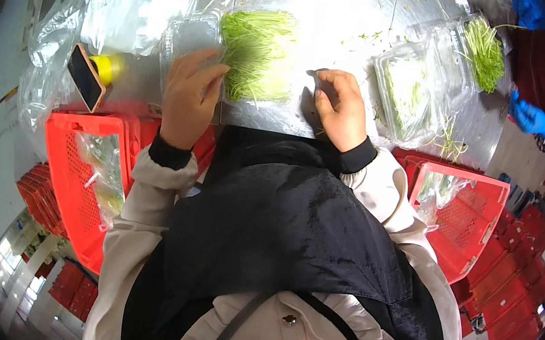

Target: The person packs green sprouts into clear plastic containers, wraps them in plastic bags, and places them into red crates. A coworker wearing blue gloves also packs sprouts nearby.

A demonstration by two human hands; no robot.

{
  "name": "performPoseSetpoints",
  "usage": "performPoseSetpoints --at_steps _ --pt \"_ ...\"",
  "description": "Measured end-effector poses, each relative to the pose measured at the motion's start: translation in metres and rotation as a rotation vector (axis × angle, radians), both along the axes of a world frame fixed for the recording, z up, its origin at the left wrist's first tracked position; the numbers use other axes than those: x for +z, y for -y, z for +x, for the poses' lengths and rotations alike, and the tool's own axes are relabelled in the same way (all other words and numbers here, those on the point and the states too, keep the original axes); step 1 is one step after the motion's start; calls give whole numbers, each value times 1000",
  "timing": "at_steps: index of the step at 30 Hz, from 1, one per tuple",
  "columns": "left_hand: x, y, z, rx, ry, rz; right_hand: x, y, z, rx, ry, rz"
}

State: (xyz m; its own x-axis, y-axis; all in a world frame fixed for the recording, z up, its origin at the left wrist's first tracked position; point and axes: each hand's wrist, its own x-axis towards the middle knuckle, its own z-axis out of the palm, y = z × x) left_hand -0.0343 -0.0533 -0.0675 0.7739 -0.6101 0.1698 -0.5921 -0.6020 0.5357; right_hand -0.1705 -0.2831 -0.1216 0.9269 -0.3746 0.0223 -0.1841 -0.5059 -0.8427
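Observation:
A clear plastic clamshell tray of green pea-type shoots (259,57) lies before me on a stainless steel table (342,29). Its clear lid (195,31) is folded out to the left. My left hand (191,100) is over the lid's near part, thumb and fingers apart, with the thumb tip at the shoots' left edge. Whether that thumb touches them is unclear. To the right of the tray, my right hand (343,104) hovers with curled fingers, a gap between thumb and forefinger, and nothing visible in it. A dark shadow falls beside it.
A packed clamshell (409,92) sits at right, with loose shoots (484,53) beyond. Plastic bags (123,6), yellow tape (105,68) and a propped phone (87,77) are at left. Red crates (80,181) flank me. A co-worker's blue-gloved hand (532,116) shows at far right.

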Motion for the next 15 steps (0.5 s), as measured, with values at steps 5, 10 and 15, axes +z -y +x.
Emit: performPoseSetpoints --at_steps 5,10,15 --pt "-4 -11 -24 -101 80 14 5 1 -9 -3 -156 164" --pt "-28 3 -45 -231 123 46 -1 -1 -13 65 -201 211" --pt "-33 6 -44 -171 124 62 0 2 -12 90 -212 206"
